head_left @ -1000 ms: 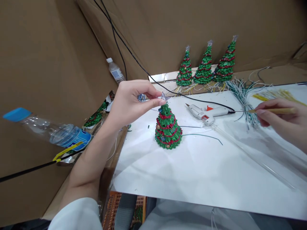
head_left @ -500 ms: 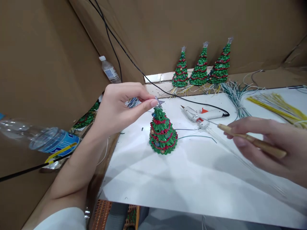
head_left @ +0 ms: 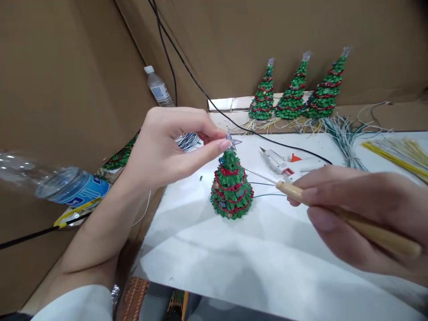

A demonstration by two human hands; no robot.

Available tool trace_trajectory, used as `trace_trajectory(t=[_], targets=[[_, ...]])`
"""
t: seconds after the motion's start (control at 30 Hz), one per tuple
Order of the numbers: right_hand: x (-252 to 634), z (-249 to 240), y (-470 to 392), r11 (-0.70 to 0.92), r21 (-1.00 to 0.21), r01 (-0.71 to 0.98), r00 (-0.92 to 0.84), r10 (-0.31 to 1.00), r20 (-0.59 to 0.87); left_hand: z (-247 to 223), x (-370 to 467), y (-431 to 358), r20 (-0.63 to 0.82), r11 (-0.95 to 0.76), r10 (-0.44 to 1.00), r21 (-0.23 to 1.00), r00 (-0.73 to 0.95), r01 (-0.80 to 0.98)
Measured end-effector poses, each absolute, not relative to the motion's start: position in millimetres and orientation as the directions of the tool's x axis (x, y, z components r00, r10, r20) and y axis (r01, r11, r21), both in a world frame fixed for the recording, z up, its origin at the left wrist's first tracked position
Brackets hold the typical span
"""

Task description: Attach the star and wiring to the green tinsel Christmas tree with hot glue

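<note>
A small green Christmas tree figurine (head_left: pixel 233 191) with red garlands stands upright on the white table (head_left: pixel 200 263). My left hand (head_left: pixel 180 147) pinches the clear star (head_left: pixel 234 141) at its top between thumb and forefinger. In my right hand (head_left: pixel 354 209) is an awl (head_left: pixel 290 191) with a pale wooden handle. Its thin metal shaft points left, and the tip reaches the tree's upper right side; whether it touches or enters the tree I cannot tell. Two dark wires (head_left: pixel 267 195) run out to the right from behind the tree.
A glue gun (head_left: pixel 276 161) lies behind my right hand. Three finished-looking trees (head_left: pixel 294 96) stand along the cardboard wall. Wire bundles (head_left: pixel 344 138) lie at the back right. Plastic bottles (head_left: pixel 80 185) are at left, and a black cable (head_left: pixel 200 87) hangs across the back.
My right hand has brought the awl left, so its tip is now at the tree's upper part. My left hand still pinches the star. The whole view has shifted slightly.
</note>
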State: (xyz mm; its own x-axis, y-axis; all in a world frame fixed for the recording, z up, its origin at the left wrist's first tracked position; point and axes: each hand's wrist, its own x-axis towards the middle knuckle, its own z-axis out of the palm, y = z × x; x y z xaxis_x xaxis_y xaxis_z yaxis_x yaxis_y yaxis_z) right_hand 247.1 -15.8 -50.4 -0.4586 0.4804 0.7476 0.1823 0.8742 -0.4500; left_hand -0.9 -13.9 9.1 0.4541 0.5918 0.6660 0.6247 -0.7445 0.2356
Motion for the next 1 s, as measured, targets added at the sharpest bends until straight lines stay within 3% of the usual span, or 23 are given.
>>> trace_trajectory(t=[0.23, 0.57, 0.73, 1.0], targets=[[241, -37, -8, 0.784, -0.621, 0.005, -0.329, 0.587, 0.739, 14, -6, -19, 0.591, -0.709, 0.619, 0.139, 0.517, 0.691], [240, -51, -5, 0.779, -0.625, -0.047, -0.312, 0.583, 0.751, 16, -5, -21, 0.563, -0.681, 0.639, 0.097, 0.524, 0.726], [241, -54, -5, 0.697, -0.701, -0.152, -0.331, 0.632, 0.700, 15, -4, -22, 0.575, -0.669, 0.635, 0.075, 0.516, 0.739], [243, -50, -6, 0.640, -0.743, -0.195, -0.323, 0.674, 0.665, 15, -1, -27, 0.609, -0.636, 0.580, -0.077, 0.541, 0.768]])
